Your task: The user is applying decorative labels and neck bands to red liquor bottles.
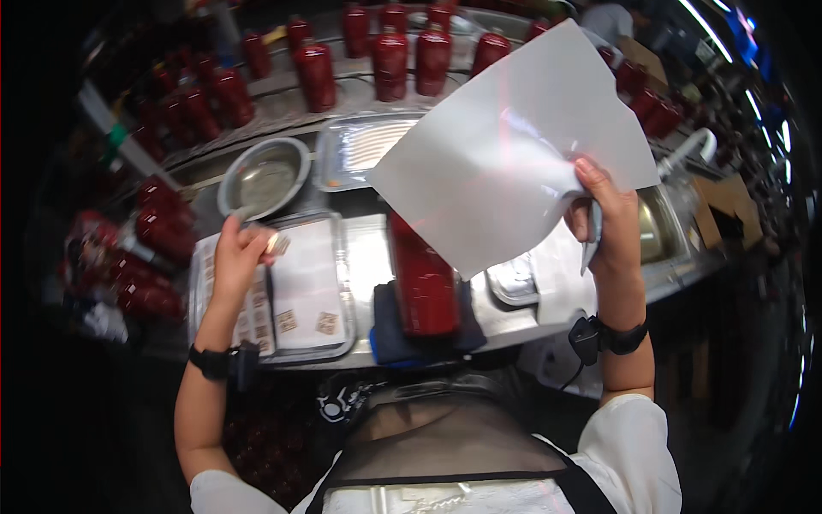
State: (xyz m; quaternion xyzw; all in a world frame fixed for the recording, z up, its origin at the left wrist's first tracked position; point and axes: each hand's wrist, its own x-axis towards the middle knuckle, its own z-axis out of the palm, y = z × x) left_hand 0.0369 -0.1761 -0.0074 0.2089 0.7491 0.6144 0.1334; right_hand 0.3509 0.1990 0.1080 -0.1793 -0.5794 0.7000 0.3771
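Between the fingers of my left hand [235,259] is a small gold-brown patterned square [277,244], held above a metal tray [346,287]. White paper [308,274] lies in the tray, with two similar squares [286,321] near its front edge. My right hand [612,218] grips a large white sheet [505,163] by its lower right part, lifted and tilted over the bench. A flat greyish piece [592,233] also shows in that hand; its kind is unclear. Partly behind the sheet, a red glossy bottle [425,295] rests on a dark cloth [388,319].
Behind the tray sits a metal bowl [300,184] of liquid, beside a clear-covered tray [330,163]. Several red bottles [390,64] line the back shelf, and more [163,227] stand at left. To the right are a sink [672,227] and a cardboard box [741,201].
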